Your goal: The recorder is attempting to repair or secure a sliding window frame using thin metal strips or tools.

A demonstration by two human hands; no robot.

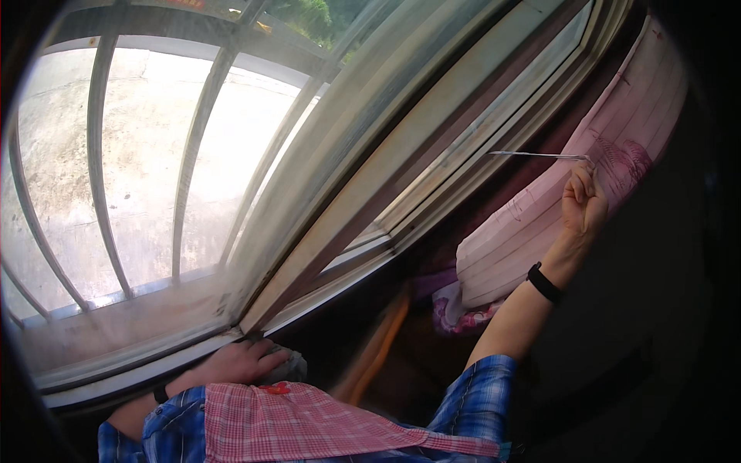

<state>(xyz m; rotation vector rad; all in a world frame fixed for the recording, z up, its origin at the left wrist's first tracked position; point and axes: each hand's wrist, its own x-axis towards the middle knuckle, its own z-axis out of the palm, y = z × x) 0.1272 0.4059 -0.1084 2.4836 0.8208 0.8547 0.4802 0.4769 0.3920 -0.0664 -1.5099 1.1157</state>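
Observation:
Near the lower corner of the window frame, my left hand (241, 363) rests at the sill with its fingers curled over a crumpled grey cloth (287, 366). My right arm reaches up to the right. There my right hand (584, 197) is closed, pinching the end of a thin, light-coloured strip (534, 155), which runs almost level toward the window frame. Whether it is a cord or a stick, I cannot tell. A pleated pink curtain (519, 231) hangs behind that hand, with darker embroidery beside the fingers.
A sliding window (401, 139) with a worn frame slants across the middle. Metal bars (99, 170) stand outside the glass on the left. Below the curtain are a patterned purple-pink cloth (455, 312) and an orange-brown curved edge (384, 339). The right side is dark.

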